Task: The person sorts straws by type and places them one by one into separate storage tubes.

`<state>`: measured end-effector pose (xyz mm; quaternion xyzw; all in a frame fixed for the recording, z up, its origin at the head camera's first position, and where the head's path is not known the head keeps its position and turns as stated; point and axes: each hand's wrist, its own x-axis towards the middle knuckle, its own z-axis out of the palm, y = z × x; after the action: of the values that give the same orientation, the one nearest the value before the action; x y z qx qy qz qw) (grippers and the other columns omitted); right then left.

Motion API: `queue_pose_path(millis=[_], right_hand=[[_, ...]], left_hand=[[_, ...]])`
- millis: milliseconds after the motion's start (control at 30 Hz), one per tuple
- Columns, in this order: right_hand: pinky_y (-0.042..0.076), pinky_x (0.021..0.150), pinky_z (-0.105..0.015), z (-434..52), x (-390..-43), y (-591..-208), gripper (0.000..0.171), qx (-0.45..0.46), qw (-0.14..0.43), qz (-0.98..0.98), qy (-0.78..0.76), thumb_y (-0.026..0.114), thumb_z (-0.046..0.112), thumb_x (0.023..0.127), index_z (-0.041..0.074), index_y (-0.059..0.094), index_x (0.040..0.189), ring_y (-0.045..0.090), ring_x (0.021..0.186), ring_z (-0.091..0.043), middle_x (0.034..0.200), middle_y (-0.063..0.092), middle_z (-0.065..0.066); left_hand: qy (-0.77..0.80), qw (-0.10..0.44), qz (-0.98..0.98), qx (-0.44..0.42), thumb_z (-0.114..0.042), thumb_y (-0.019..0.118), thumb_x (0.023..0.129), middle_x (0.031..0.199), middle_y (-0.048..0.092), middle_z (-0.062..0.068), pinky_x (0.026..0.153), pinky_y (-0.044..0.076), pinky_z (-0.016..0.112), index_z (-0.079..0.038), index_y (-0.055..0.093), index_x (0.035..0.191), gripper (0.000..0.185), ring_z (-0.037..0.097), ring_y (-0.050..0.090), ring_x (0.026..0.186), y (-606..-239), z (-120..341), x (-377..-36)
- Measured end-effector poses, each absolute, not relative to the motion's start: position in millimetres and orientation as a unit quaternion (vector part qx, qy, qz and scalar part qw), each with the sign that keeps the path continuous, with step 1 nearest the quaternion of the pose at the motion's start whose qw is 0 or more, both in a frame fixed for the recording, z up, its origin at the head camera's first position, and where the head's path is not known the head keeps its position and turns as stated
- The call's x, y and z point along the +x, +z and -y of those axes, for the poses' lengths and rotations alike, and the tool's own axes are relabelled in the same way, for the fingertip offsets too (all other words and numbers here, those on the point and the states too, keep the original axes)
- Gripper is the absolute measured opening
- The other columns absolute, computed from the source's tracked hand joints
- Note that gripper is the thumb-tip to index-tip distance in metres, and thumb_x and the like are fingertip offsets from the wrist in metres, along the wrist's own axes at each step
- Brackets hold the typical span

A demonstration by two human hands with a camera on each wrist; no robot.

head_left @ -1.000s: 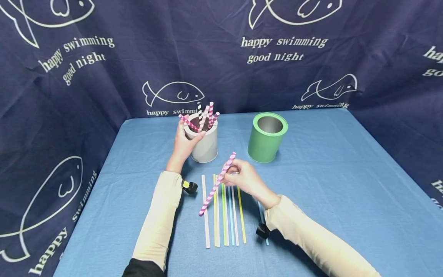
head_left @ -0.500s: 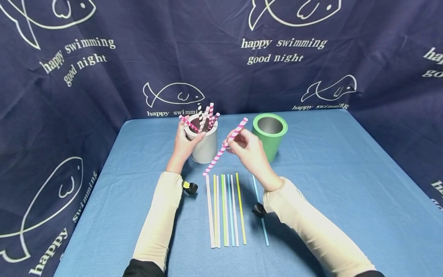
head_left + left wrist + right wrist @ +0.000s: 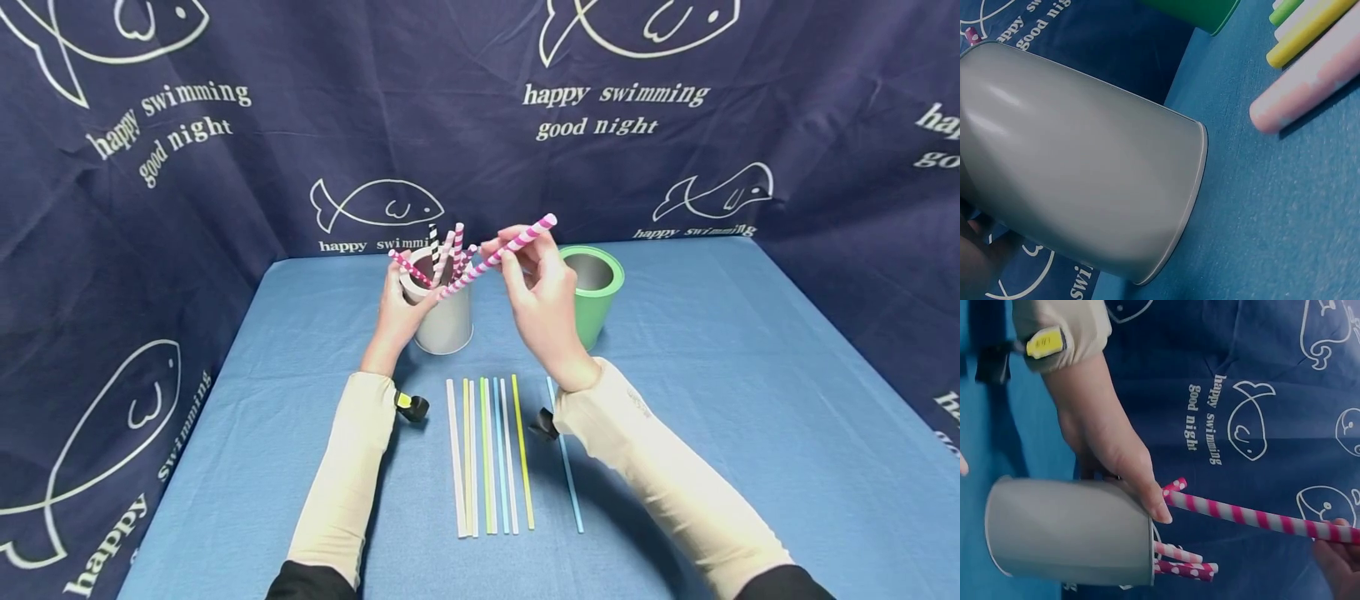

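Note:
My left hand (image 3: 397,321) grips the rim of a light grey can (image 3: 447,325), thumb on the near side. Inside the can lean several patterned paper straws (image 3: 444,254), pink, dotted, and black-and-white. My right hand (image 3: 549,312) pinches a pink-and-white striped straw (image 3: 483,267) near its upper part. That straw slants down to the left, its lower end at the can's mouth close to my left thumb. In the right wrist view the striped straw (image 3: 1254,517) reaches the rim beside the left thumb. Only the grey can's side (image 3: 1085,156) fills the left wrist view.
A green can (image 3: 596,312) stands to the right, partly behind my right hand. Several straws lie in a row in front, from a pink-and-white one (image 3: 455,458) to a yellow one (image 3: 523,450). Further right lies a blue straw (image 3: 572,483). Dark blue fabric (image 3: 480,125) hangs behind.
My right hand has lifted the pink striped straw from above the row up and away from me, to the grey can's mouth. My left hand has stayed on the can.

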<state>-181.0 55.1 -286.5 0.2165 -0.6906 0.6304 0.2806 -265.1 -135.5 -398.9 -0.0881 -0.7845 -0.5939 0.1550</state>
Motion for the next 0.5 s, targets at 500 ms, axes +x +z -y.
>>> queue_pose_path(millis=[500], right_hand=[[0.057,0.088,-0.034,-42.8,-212.5,-304.2,0.016,0.19,0.312,0.716,0.594,0.056,0.001,0.095,-0.008,0.06,0.108,0.069,0.102,-0.027,0.105,0.071,-0.021]], left_hand=[[-0.587,0.149,0.792,-0.074,-0.022,0.076,0.08,0.146,0.04,0.019,0.115,0.03,0.044,-0.007,0.033,0.146,0.08,0.031,0.041,0.135,-396.8,136.4,-264.6]])
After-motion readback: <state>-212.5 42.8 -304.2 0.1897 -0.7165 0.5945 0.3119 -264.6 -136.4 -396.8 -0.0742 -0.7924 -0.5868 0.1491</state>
